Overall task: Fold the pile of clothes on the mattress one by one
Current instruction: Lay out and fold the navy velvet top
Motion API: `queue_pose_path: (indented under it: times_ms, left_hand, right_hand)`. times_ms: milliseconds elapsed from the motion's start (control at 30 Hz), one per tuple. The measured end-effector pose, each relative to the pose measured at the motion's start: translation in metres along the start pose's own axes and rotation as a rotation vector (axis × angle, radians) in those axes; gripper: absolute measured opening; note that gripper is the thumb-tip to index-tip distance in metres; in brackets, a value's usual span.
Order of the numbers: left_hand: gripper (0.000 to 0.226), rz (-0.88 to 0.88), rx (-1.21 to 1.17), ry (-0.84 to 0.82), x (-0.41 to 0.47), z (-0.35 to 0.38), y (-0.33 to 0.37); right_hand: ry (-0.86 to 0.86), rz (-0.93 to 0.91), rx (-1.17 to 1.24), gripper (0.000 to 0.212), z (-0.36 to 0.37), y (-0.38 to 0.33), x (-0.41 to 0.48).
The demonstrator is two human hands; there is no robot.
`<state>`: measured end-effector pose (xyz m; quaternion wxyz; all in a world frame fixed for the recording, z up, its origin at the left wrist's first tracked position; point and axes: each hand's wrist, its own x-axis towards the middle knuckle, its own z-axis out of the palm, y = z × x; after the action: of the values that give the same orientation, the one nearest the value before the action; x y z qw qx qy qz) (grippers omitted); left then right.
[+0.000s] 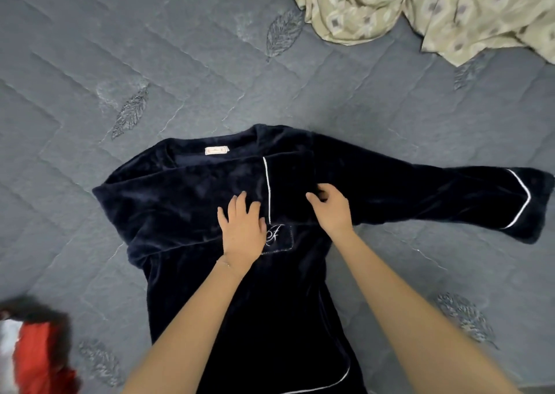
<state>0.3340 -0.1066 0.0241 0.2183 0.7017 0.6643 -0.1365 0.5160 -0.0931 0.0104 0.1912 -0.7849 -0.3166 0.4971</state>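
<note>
A dark navy velvet top [186,201] with white piping lies spread on the grey quilted mattress [150,72], collar and label away from me. Its left sleeve is folded across the chest; its right sleeve [450,201] stretches out to the right. My left hand [241,228] lies flat with straight fingers on the folded sleeve, beside the embroidered pocket [279,237]. My right hand [332,206] has its fingers curled into the fabric at the base of the right sleeve, pinching it.
A crumpled beige patterned cloth [435,9] lies at the far right top of the mattress. A red and white garment [36,351], blurred, sits at the near left corner. Bare mattress surrounds the top on the left and far side.
</note>
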Motion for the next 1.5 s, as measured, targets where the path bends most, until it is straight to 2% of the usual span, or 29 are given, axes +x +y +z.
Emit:
queue_pose_path:
  times_ms: [100,233,400,567,733,900,1000,1133,1200,1333,1433,1500]
  left_hand:
    - [0.049,0.117,-0.093,0.089,0.007,-0.010,0.033]
    - [0.059,0.186,-0.081,0.069,0.013,-0.012,0.085]
    - [0.067,0.270,-0.113,0.043,0.018,-0.009,0.139]
    - [0.069,0.376,-0.253,-0.024,0.027,-0.004,0.193]
    - [0.068,0.452,-0.169,-0.027,0.032,0.011,0.240]
    - [0.064,0.607,0.128,-0.016,0.037,0.037,0.271]
    - [0.055,0.632,0.147,-0.024,0.039,0.051,0.288]
    - [0.050,0.500,0.059,0.014,0.054,0.056,0.303]
    - [0.051,0.463,0.088,0.057,0.064,0.056,0.306]
    - [0.041,0.409,0.125,0.061,0.078,0.051,0.312]
    - [0.025,0.434,-0.055,0.186,0.079,0.042,0.313]
    - [0.017,0.410,-0.255,0.310,0.079,0.033,0.313]
  right_hand:
    - [0.105,-0.105,-0.128,0.051,-0.027,0.010,-0.004]
    - [0.138,-0.228,-0.400,0.059,-0.060,0.019,-0.014]
    - [0.171,-0.178,-0.521,0.063,-0.120,0.040,-0.010]
    - [0.245,-0.086,-0.515,0.068,-0.188,0.077,-0.001]
    - [0.319,0.020,-0.458,0.073,-0.244,0.118,0.012]
    - [0.347,0.095,-0.542,0.072,-0.275,0.150,0.031]
    - [0.382,0.116,-0.451,0.069,-0.286,0.159,0.044]
    - [0.448,0.173,-0.317,0.066,-0.301,0.173,0.058]
    - [0.464,0.217,-0.243,0.065,-0.307,0.181,0.063]
    - [0.503,0.254,0.044,0.070,-0.311,0.192,0.067]
    - [0.566,0.221,0.276,0.081,-0.312,0.188,0.065]
    - [0.553,0.263,0.491,0.076,-0.315,0.184,0.066]
